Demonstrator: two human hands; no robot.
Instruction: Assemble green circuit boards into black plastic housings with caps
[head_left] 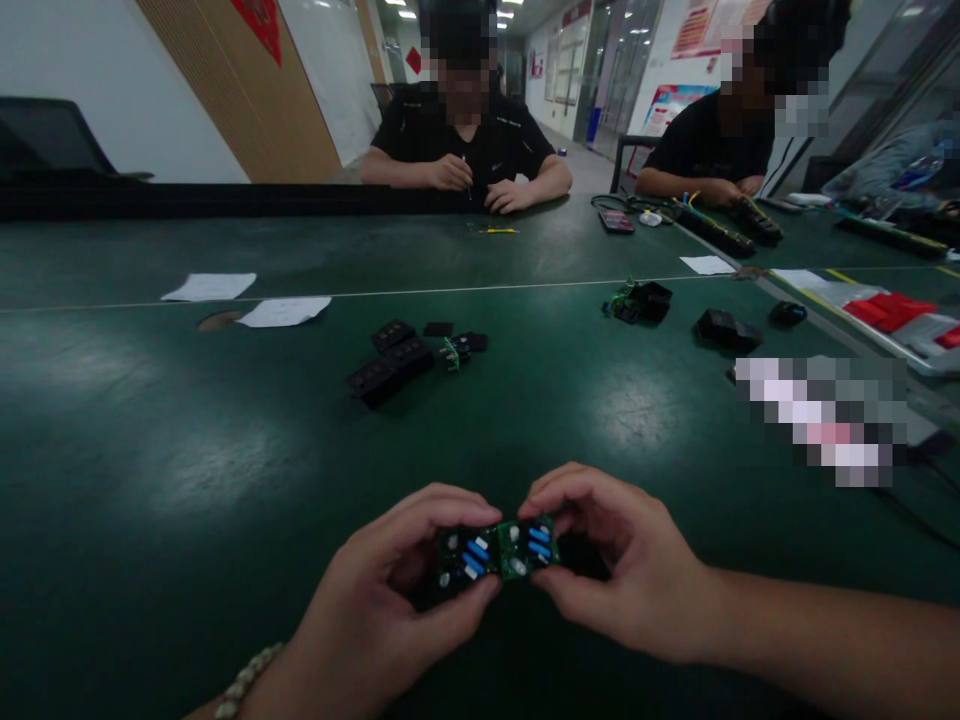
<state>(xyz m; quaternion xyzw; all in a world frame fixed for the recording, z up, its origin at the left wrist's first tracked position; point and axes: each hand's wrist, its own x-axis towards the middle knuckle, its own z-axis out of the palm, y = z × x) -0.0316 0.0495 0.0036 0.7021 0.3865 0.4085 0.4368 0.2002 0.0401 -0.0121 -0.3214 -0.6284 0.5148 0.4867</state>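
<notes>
Close to me, above the green table, my left hand (409, 575) grips a small circuit board (466, 558) between thumb and fingers; it carries blue and whitish parts and appears set in a dark housing. A second green circuit board (528, 548) with similar blue parts is pinched by my right hand (611, 560). The two boards sit edge to edge; whether they are joined I cannot tell. Further off lie several black plastic housings (390, 368) and, beside them, a small board piece (452, 352) standing among dark parts.
Across the green table (225, 400) sit two people in black shirts; one holds a thin tool (466, 175). Papers (285, 311) lie at left. On the right are black parts (726, 330), a board with a black case (637, 302) and a tray with red pieces (892, 310).
</notes>
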